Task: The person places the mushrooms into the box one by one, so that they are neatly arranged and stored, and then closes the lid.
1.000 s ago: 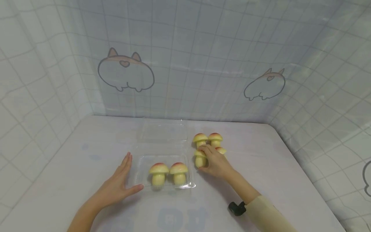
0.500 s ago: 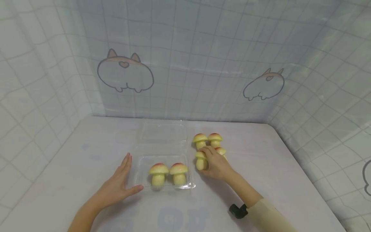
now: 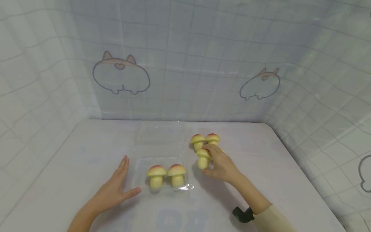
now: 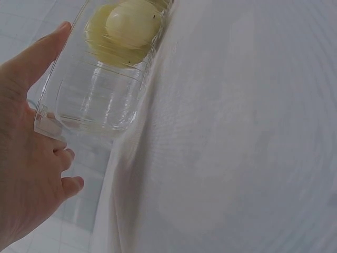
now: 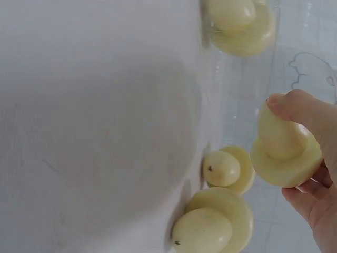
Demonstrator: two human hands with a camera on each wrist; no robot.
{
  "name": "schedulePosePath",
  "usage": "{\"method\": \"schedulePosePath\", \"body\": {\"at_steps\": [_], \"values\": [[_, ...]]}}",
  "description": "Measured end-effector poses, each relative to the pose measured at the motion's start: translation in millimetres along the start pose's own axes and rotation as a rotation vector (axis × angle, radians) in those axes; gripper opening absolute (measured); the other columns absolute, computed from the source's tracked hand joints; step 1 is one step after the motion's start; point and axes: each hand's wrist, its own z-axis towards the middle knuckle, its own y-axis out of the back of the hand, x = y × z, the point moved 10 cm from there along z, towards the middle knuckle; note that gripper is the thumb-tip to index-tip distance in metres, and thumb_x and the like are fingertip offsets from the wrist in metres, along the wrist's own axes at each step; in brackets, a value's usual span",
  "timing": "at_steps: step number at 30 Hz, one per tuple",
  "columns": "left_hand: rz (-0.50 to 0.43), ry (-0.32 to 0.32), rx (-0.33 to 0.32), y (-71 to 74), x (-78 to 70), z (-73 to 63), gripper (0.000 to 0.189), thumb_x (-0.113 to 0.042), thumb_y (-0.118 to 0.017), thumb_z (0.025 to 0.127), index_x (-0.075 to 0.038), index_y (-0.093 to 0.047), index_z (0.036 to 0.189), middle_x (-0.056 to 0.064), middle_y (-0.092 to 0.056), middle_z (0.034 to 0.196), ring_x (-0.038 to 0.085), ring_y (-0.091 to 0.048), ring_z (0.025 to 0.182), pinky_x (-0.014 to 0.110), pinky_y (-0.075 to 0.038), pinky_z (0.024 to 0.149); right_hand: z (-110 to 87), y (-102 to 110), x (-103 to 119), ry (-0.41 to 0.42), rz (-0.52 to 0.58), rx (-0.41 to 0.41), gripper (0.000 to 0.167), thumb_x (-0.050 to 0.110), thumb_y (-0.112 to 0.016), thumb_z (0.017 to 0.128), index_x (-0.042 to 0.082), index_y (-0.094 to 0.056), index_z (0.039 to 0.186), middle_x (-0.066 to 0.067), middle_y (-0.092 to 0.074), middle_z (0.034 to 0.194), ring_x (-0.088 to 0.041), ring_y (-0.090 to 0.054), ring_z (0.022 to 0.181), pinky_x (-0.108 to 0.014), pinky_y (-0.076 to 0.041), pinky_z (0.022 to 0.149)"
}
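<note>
A yellow toy mushroom with a reddish cap (image 3: 203,160) is pinched in my right hand (image 3: 222,166). The right wrist view shows that mushroom (image 5: 284,142) raised off the table, thumb at its stem and fingers at its cap. My left hand (image 3: 112,190) lies along the left side of a clear plastic clamshell box (image 3: 140,169), fingers extended and thumb at its front corner. In the left wrist view the thumb (image 4: 45,52) is at the box's rim. Two mushrooms, a left one (image 3: 156,177) and a right one (image 3: 176,175), stand side by side in the box.
The box's transparent lid (image 3: 162,132) lies folded back behind it. Two more mushrooms stand to the right, one (image 3: 198,141) beside another (image 3: 213,139); a third is mostly hidden behind my right hand. A black object (image 3: 242,215) is at the right sleeve.
My right hand has gripped the front left mushroom of the right-hand group and lifted it slightly off the table. The left hand keeps its place beside the box; the head view has shifted a little.
</note>
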Motion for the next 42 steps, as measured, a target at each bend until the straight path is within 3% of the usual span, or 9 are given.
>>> {"method": "schedulePosePath", "body": {"at_steps": [4, 12, 17, 24, 31, 42], "values": [[-0.001, 0.001, -0.009, -0.5, 1.9, -2.8, 0.112, -0.045, -0.074, 0.082, 0.003, -0.001, 0.152, 0.020, 0.003, 0.159, 0.049, -0.010, 0.140, 0.069, -0.021, 0.103, -0.5, 5, 6, 0.021, -0.008, -0.029, 0.081, 0.020, -0.089, 0.061, 0.008, -0.047, 0.129, -0.004, -0.054, 0.126, -0.019, -0.056, 0.108, -0.036, -0.053, 0.084], [-0.034, 0.020, -0.019, 0.4, 7.9, -11.5, 0.112, -0.042, -0.074, 0.082, 0.003, 0.001, 0.152, 0.024, 0.003, 0.158, 0.047, -0.006, 0.141, 0.062, -0.013, 0.110, 4.6, 17, 24, 0.118, -0.010, -0.129, 0.081, 0.021, -0.087, 0.062, 0.007, -0.048, 0.132, -0.007, -0.054, 0.126, -0.020, -0.056, 0.109, -0.035, -0.054, 0.083], [-0.034, 0.014, -0.026, 0.4, 8.9, -13.3, 0.112, -0.042, -0.074, 0.083, 0.002, 0.002, 0.152, 0.024, 0.002, 0.158, 0.047, -0.006, 0.141, 0.053, -0.006, 0.114, 7.7, 24, 33, 0.161, -0.005, -0.175, 0.086, 0.021, -0.090, 0.058, 0.004, -0.047, 0.131, -0.009, -0.054, 0.126, -0.022, -0.057, 0.108, -0.035, -0.054, 0.082], [-0.034, 0.026, -0.004, -2.9, 11.5, -11.5, 0.112, -0.042, -0.073, 0.083, -0.001, 0.005, 0.153, 0.022, 0.005, 0.158, 0.051, -0.007, 0.140, 0.067, -0.013, 0.107, 11.0, 39, 52, 0.237, 0.018, -0.229, 0.088, 0.018, -0.090, 0.058, 0.002, -0.046, 0.133, -0.010, -0.051, 0.130, -0.024, -0.054, 0.116, -0.033, -0.051, 0.091], [-0.043, 0.019, 0.006, -4.2, 8.9, -8.9, 0.111, -0.043, -0.072, 0.084, -0.001, 0.005, 0.153, 0.022, 0.005, 0.158, 0.051, -0.006, 0.140, 0.067, -0.013, 0.106, 16.2, 48, 72, 0.301, 0.058, -0.251, 0.089, 0.016, -0.090, 0.056, -0.002, -0.046, 0.131, -0.011, -0.052, 0.131, -0.027, -0.051, 0.122, -0.027, -0.044, 0.100], [-0.031, 0.009, 0.004, -4.3, 5.2, -4.3, 0.112, -0.045, -0.072, 0.083, 0.000, 0.003, 0.153, 0.023, 0.003, 0.158, 0.049, -0.006, 0.141, 0.069, -0.016, 0.104, 23.6, 47, 88, 0.329, 0.066, -0.236, 0.091, 0.016, -0.090, 0.057, 0.001, -0.044, 0.135, -0.009, -0.049, 0.133, -0.025, -0.049, 0.122, -0.029, -0.046, 0.098]]}}
